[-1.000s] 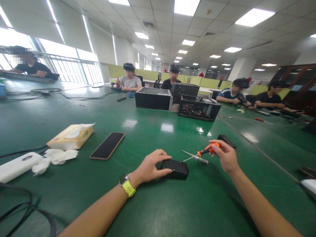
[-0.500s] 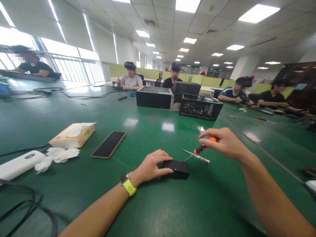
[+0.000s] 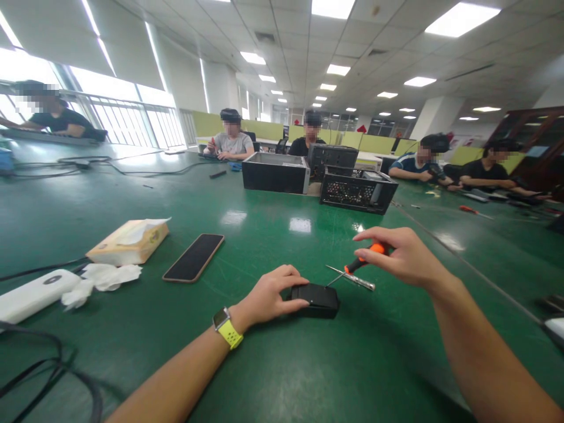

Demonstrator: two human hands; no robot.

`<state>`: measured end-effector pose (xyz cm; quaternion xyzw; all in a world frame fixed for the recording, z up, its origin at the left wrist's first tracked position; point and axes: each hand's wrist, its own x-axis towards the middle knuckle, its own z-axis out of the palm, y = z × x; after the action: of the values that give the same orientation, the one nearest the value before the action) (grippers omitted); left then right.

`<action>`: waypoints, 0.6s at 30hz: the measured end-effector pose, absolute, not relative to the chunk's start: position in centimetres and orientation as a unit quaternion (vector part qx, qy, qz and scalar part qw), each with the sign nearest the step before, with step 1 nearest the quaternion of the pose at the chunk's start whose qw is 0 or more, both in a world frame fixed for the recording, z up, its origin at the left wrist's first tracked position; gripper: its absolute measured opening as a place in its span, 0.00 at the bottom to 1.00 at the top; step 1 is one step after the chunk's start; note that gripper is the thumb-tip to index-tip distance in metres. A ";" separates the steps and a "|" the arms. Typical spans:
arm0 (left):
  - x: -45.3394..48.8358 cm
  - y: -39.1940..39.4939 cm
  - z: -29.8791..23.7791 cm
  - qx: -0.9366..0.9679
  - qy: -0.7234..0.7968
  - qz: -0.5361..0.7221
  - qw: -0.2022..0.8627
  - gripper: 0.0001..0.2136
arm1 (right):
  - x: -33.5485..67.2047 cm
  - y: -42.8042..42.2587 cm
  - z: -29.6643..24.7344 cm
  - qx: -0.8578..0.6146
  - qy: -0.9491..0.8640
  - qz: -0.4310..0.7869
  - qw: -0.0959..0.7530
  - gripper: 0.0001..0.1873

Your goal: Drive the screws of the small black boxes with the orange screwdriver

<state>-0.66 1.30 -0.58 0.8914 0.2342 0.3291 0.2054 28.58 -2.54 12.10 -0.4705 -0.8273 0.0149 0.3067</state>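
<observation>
Glossy tabletop (image 3: 282, 364), matt box (image 3: 324, 294) (seemingly plastic)

One left hand (image 3: 269, 298) and one right hand (image 3: 408, 258) — two in all — are working near, with one black block (image 3: 321, 296), one orange-and-black screwdriver (image 3: 356, 264) and one silver tool (image 3: 363, 284). At left, one phone (image 3: 194, 257) and one tissue pack (image 3: 126, 251) are lying. Far off, three computer cases (image 3: 275, 177) are standing, five people (image 3: 235, 145) are sitting, and one red-handled screwdriver (image 3: 468, 209) is lying right.

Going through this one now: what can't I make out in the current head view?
All in the head view:
- Black box: left end hidden by the left hand.
- Screwdriver: tip too small to tell whether it is seated; handle partly covered by the right hand.
- White object: cut off by the left edge.
</observation>
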 end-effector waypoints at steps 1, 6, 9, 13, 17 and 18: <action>-0.7 1.3 -0.6 0.891 0.235 0.329 0.208 0.18 | 28.4 -2.6 12.1 -0.465 -0.829 0.022 0.309 0.15; -0.8 1.3 -0.5 0.893 0.234 0.319 0.214 0.17 | 28.3 -2.8 12.3 -0.441 -0.837 0.062 0.317 0.17; -0.7 1.3 -0.4 0.899 0.230 0.312 0.205 0.17 | 28.6 -2.9 12.4 -0.453 -0.832 0.039 0.317 0.16; -0.6 1.2 -0.3 0.899 0.233 0.315 0.196 0.16 | 28.6 -2.8 12.4 -0.461 -0.832 0.017 0.307 0.14; -0.5 1.2 -0.4 0.897 0.241 0.320 0.186 0.16 | 28.6 -2.8 12.3 -0.456 -0.831 0.038 0.317 0.16; -0.5 1.2 -0.4 0.897 0.242 0.321 0.183 0.16 | 28.6 -2.8 12.3 -0.456 -0.831 0.043 0.316 0.16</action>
<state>-0.50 1.20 -0.44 0.8972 0.2419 0.3208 0.1833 28.58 -2.81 12.29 -0.4558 -0.8309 0.0434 0.3163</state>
